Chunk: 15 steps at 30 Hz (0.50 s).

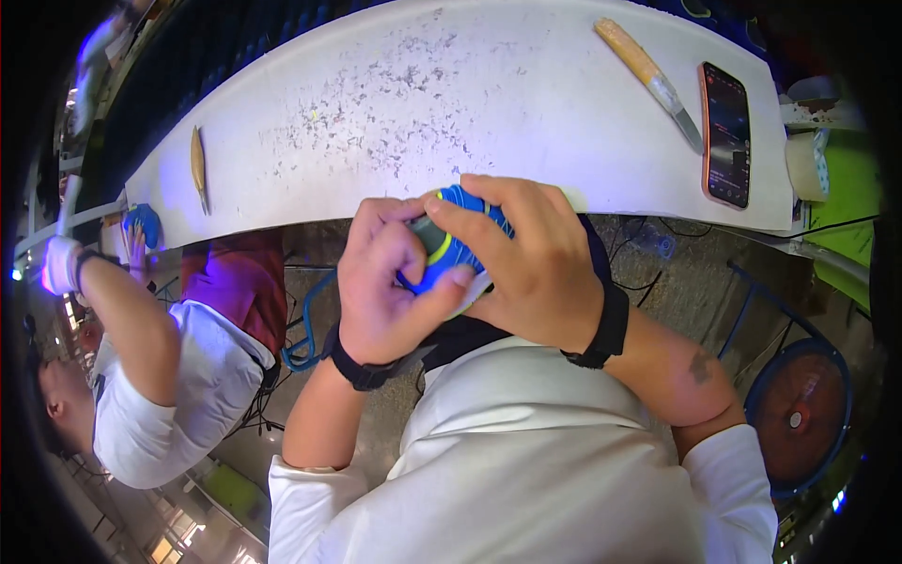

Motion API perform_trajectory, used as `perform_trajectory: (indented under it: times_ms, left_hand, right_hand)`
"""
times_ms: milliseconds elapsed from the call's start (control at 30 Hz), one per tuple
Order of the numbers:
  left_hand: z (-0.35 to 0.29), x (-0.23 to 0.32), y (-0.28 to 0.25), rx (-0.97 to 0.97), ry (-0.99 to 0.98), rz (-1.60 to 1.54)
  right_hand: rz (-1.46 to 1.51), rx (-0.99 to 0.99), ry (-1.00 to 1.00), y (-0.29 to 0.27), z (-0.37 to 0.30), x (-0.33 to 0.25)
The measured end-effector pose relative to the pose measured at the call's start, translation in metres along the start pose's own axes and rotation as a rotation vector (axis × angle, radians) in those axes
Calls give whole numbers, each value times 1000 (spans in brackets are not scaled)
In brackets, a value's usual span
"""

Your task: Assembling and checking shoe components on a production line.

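white, long-topped worktable (pixel 554 155) spans the upper field, its near edge curved by the lens. at left sits a co-worker (pixel 193 404) in a white shirt and dark red trousers; at lower right stands a blue-rimmed round object with a reddish-brown disc (pixel 799 428), possibly a fan.

at centre, both bare hands, with black bands at the wrists, meet on one object. the right hand (pixel 540 249) arches over its top and right side, fingers bent against it, the thumb mostly hidden. the left hand (pixel 385 277) is curled round the left side, its thumb pressed along the lower edge. neither grip shows slack.

the held object is a rounded blue piece with lime-yellow edging and a grey panel (pixel 460 255), raised just before the table's near edge; whether it touches that edge cannot be told. sound handling here probably means steadying the piece with the left hand, pressing with fingertips rather than palms, and leaving the yellow edging uncreased.

at upper right lie a dark-screened phone in a reddish case (pixel 726 136) and, beside it, a wooden-handled knife (pixel 644 70); at left, a slender pointed wooden tool (pixel 198 169); between, scattered grey scraps (pixel 423 80).
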State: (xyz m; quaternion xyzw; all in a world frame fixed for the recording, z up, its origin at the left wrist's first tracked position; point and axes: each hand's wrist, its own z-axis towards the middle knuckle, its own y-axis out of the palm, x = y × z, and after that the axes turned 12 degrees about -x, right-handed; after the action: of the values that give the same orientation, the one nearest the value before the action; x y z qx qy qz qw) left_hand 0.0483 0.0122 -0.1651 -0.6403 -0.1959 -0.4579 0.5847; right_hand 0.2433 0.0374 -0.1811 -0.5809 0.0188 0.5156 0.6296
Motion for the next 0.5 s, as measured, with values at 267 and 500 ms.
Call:
perform_trajectory:
  times_ms: [267, 500]
  left_hand:
    - [21, -12, -12, -7, -128, -392]
    - [30, 2, -12, -110, -186, -57]
  right_hand:
    - [239, -272, 127, -33, -10, 42]
    - [403, -139, 282, -13, -11, 28]
